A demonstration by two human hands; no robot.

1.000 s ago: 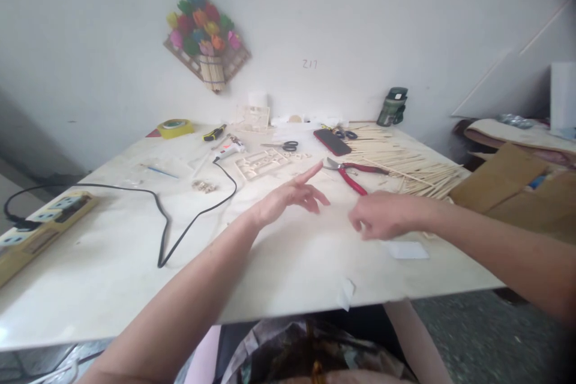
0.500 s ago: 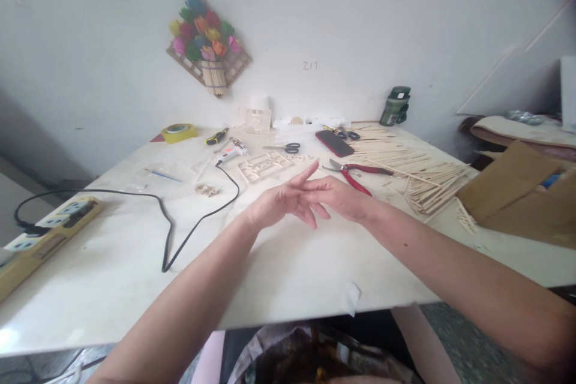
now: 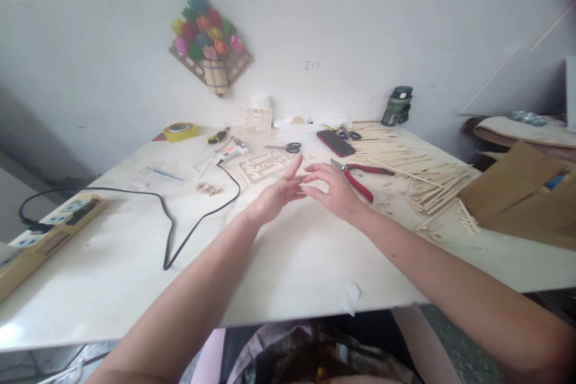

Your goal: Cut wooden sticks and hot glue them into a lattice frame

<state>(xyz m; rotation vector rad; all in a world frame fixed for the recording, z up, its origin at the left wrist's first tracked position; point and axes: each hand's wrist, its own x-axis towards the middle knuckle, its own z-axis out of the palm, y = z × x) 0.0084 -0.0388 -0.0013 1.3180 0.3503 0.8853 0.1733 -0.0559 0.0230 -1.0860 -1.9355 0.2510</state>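
Over the middle of the white table (image 3: pixel 288 264), my left hand (image 3: pixel 278 195) is raised with its thumb up and fingers apart, holding nothing. My right hand (image 3: pixel 335 191) faces it, fingers curved and apart, its fingertips at the left hand's fingers. Nothing shows between them. Red-handled pliers (image 3: pixel 360 177) lie just beyond the right hand. A flat pale wooden frame (image 3: pixel 263 166) lies behind the left hand, with black scissors (image 3: pixel 292 147) and a red-edged phone (image 3: pixel 335 143) further back.
Many thin wooden sticks (image 3: pixel 434 183) and a cardboard box (image 3: pixel 522 198) are at the right. A glue gun (image 3: pixel 234 150) trails a black cord to a power strip (image 3: pixel 54 237) at the left. Yellow tape (image 3: pixel 180 132) and a green bottle (image 3: pixel 396 106) stand at the back.
My hands have drawn slightly apart from their overlapped hold. The right hand's fingers have lifted off the left palm and are now curved at its fingertips.
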